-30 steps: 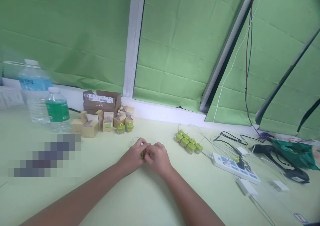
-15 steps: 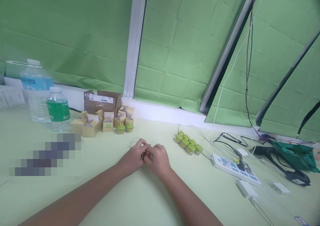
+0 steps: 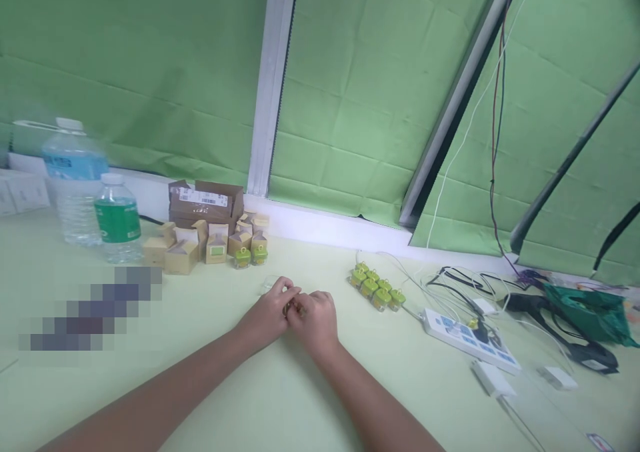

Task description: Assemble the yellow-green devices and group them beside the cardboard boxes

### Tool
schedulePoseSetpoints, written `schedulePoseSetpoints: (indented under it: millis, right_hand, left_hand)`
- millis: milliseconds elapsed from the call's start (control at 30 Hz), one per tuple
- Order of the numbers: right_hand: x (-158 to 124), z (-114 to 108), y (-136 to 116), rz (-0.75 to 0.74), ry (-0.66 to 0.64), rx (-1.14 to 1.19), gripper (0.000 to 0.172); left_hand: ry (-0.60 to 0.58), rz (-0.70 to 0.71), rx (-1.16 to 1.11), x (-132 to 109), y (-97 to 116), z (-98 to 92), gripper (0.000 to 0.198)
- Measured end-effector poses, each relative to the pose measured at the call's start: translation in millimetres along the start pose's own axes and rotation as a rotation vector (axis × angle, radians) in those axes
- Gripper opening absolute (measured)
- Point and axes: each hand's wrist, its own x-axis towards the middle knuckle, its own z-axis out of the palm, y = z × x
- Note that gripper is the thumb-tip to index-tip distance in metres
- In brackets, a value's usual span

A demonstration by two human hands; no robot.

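My left hand (image 3: 270,315) and my right hand (image 3: 315,322) meet over the middle of the table, fingertips pinched together. Between them shows a sliver of a small greenish-brown thing (image 3: 287,309), mostly covered by the fingers, so its kind is unclear. Just behind my left hand lies a small clear plastic piece (image 3: 269,283), partly hidden. To the right of my hands stands a cluster of little clear jars with green lids (image 3: 376,287), each lid topped by a loop. Two more such jars (image 3: 250,257) are at the back left.
Opened small cartons (image 3: 183,257) and a brown cardboard box (image 3: 205,205) stand at the back left, beside two water bottles (image 3: 119,222). On the right are a white power strip (image 3: 470,340), tangled cables, adapters (image 3: 493,379), a black device (image 3: 595,355) and a green bag (image 3: 590,312).
My right hand has turned and shifted slightly at the fingertips. Less bright green shows between the hands. The things on the table stay where they were.
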Motion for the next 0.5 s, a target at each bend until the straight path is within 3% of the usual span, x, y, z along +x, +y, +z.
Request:
schedulePoseSetpoints:
  millis: [267, 500]
  right_hand:
    - [2, -4, 2, -0.025, -0.118, 0.161, 0.019]
    - [4, -15, -2, -0.022, -0.181, 0.156, 0.018]
  left_hand:
    - [-0.011, -0.003, 0.011, -2, -5, 3.0, 0.037]
    - [-0.021, -0.001, 0.033, 0, -8, 2.5, 0.037]
